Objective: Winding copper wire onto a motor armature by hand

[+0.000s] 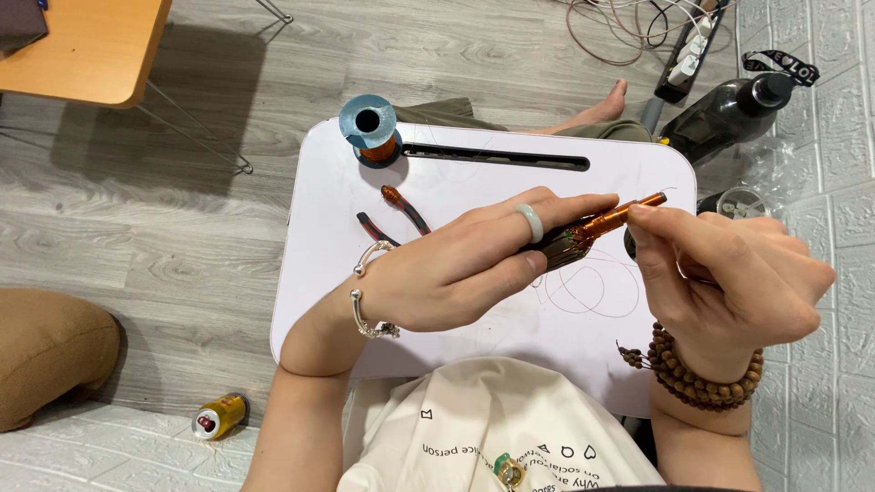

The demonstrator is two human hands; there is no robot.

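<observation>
My left hand (465, 264), with a pale ring and a silver bracelet, grips a dark cylindrical piece wound with copper wire (561, 244) above a white lap table (319, 237). A copper-coloured rod (624, 212) sticks out of that piece to the right. My right hand (729, 273), wearing a wooden bead bracelet, pinches the rod's tip between thumb and fingers. Thin wire (583, 287) lies in loose loops on the table under both hands. A spool of copper wire (370, 128) with blue-grey flanges stands at the table's far left corner.
Red-handled pliers (392, 219) lie on the table left of my hands. A dark bottle (729, 114), a power strip with cables (688, 46) and a glass (740, 202) sit at right. A small can (219, 416), a brown cushion (50, 351) and a wooden table (87, 50) are at left.
</observation>
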